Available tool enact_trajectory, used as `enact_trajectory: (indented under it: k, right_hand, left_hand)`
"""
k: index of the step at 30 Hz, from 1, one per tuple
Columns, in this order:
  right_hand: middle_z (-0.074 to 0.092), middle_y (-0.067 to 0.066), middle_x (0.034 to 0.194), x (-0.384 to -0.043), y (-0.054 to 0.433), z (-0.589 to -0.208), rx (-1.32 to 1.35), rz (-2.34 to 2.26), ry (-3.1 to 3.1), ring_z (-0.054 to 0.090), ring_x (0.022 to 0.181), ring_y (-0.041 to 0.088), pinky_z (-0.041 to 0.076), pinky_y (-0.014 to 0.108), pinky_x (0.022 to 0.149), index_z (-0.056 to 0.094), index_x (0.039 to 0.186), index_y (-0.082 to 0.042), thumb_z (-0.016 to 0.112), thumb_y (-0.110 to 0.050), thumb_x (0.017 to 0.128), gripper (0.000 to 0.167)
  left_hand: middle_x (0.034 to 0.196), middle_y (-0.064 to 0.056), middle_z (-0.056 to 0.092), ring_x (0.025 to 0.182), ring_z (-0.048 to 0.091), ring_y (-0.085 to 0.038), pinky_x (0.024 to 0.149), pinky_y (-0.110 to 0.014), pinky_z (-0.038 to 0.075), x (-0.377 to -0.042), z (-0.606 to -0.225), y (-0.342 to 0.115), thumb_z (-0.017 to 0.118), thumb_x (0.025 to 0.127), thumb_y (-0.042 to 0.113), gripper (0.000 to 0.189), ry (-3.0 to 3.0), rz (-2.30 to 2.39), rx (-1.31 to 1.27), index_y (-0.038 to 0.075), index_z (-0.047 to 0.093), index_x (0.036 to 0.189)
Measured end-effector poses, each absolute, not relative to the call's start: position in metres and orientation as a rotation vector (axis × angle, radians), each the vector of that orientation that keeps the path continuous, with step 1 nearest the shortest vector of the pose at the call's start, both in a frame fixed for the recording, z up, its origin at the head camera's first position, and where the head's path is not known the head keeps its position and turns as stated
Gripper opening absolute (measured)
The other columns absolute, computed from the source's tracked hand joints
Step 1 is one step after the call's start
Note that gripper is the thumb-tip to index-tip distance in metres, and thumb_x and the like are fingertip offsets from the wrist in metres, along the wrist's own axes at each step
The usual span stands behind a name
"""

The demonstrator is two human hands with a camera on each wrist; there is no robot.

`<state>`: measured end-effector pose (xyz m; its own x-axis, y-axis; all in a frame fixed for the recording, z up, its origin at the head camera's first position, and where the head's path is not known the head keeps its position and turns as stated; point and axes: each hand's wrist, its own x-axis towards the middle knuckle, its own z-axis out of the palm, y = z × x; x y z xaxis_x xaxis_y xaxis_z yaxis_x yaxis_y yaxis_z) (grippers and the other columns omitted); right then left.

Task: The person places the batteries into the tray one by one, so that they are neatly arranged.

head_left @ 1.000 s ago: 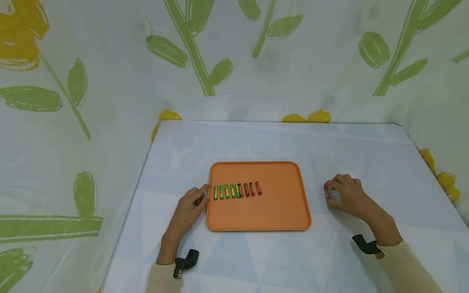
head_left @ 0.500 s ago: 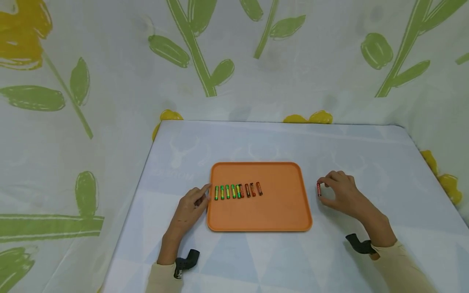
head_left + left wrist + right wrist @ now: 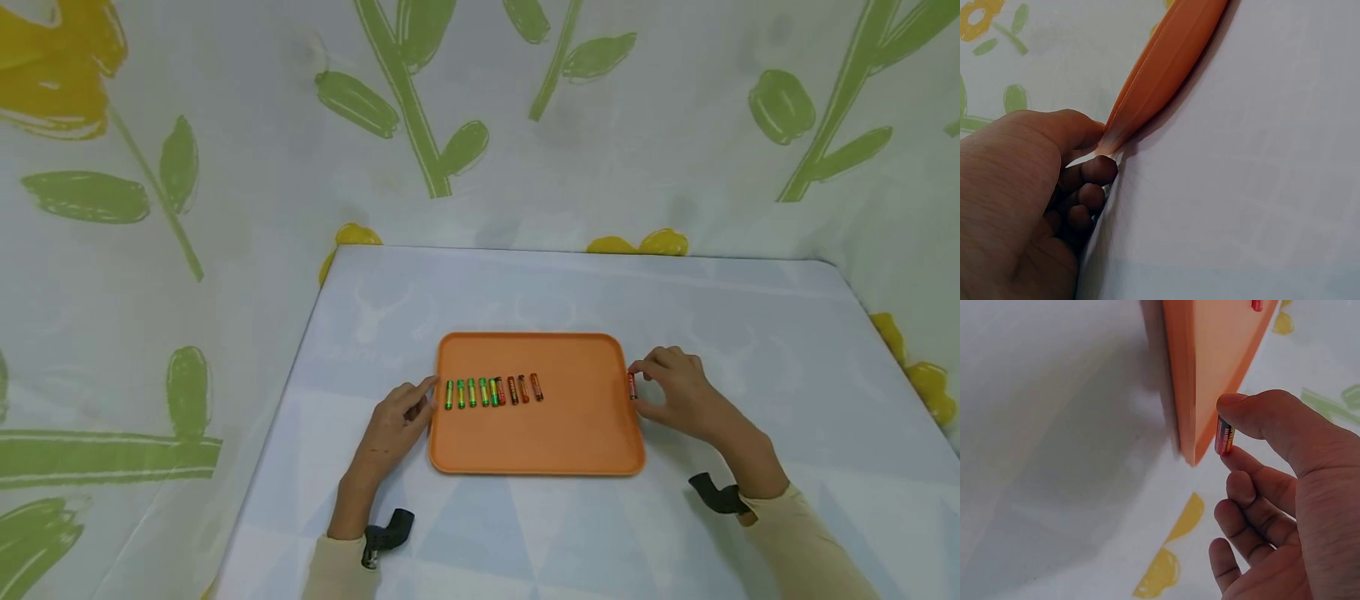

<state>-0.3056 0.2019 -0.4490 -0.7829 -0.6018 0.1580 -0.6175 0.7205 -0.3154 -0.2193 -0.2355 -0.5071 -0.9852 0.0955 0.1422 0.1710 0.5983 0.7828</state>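
In the head view, several small green-yellow batteries and several dark red ones stand side by side in a row on an orange tray, in its left half. My left hand touches the tray's left rim with its fingertips; in the left wrist view its lower fingers are bent. With thumb and forefinger, my right hand pinches a red and black battery by its two ends. In the head view that battery overlaps the tray's right rim.
The tray lies on a table with a pale blue and white patterned cover. Behind and left of the table hangs a white cloth with green leaves and yellow flowers. Black wrist mounts sit on both forearms.
My right hand has moved left with the pinched battery, from the table beyond the tray to its right rim. My left hand has stayed at the left rim. The view has shifted slightly.
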Motion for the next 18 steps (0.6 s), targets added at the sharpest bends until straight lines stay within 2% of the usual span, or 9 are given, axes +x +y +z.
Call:
enact_trajectory:
  k: [18]
  right_hand:
    - [0.054, 0.006, 0.098, -0.309, 0.17, -0.451, 1.077, 0.588, -2.913, 0.045, 0.094, 0.025, 0.03, 0.044, 0.081, 0.068, 0.106, -0.005, 0.087, -0.015, 0.077, 0.035]
  left_hand:
    - [0.084, 0.006, 0.051, 0.075, 0.046, -0.01, 0.065, -0.026, 0.042, -0.219, -0.508, -0.235, 0.064, 0.1, 0.012, 0.042, -2.718, -1.339, -0.234, 0.008, 0.059, 0.141]
